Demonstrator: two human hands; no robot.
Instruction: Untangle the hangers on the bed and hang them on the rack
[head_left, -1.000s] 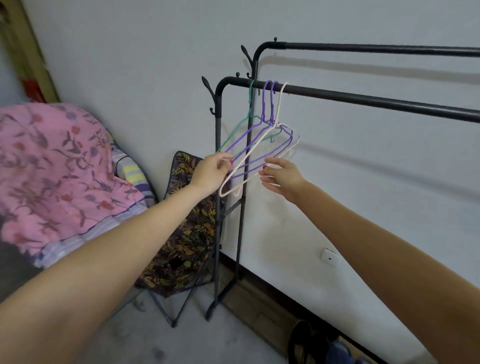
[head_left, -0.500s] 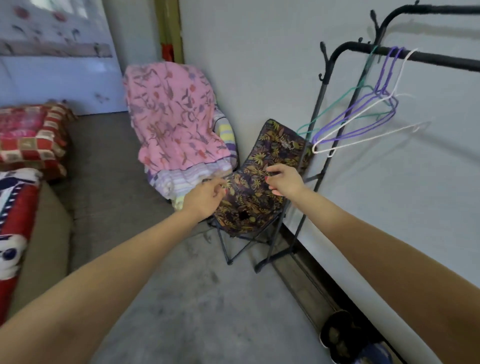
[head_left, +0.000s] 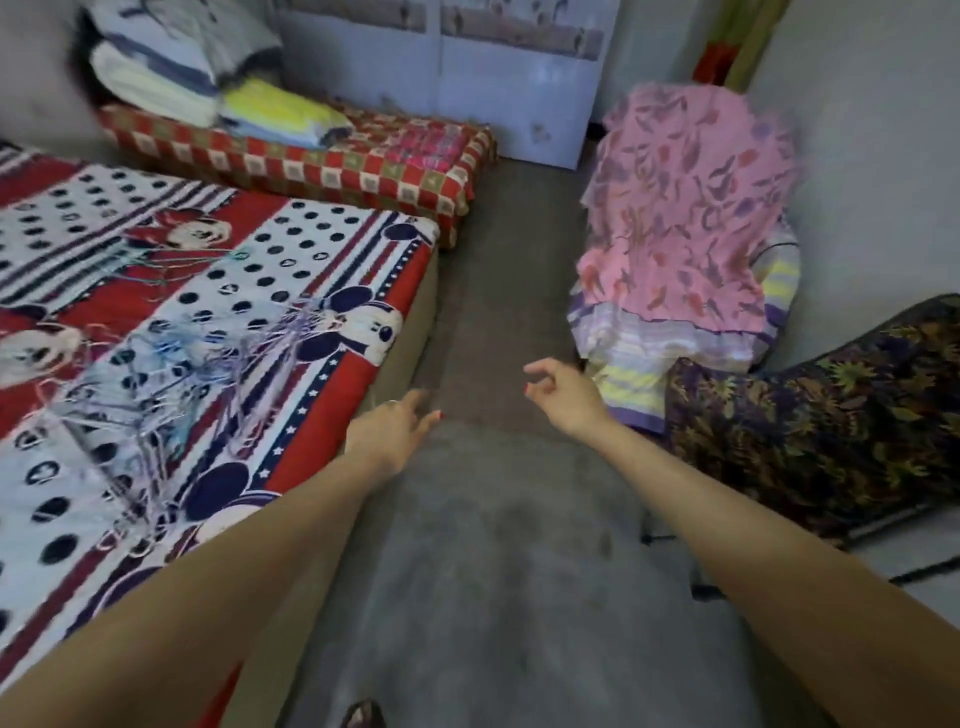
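A tangled heap of thin wire hangers (head_left: 171, 374), pale blue, lilac and white, lies on the bed (head_left: 332, 244), which has a red, white and blue cartoon sheet. A few more hangers (head_left: 182, 265), green and reddish, lie farther back on the sheet. My left hand (head_left: 392, 428) hovers by the bed's right edge with fingers stretched out, holding nothing. My right hand (head_left: 563, 392) hangs over the grey floor with fingers loosely curled, also empty. The rack is out of view. The picture is blurred by motion.
A pink flowered cloth (head_left: 685, 208) covers a stack of bedding at the right wall. A dark leaf-patterned folding chair (head_left: 821, 415) stands at the right. A checked red mattress (head_left: 322, 166) with folded pillows (head_left: 176, 67) lies behind the bed. Grey floor (head_left: 493, 545) runs between them.
My view has swung left from the rack to the bed. Both hands let go of the hangers on the rack and dropped low, empty, towards the bed.
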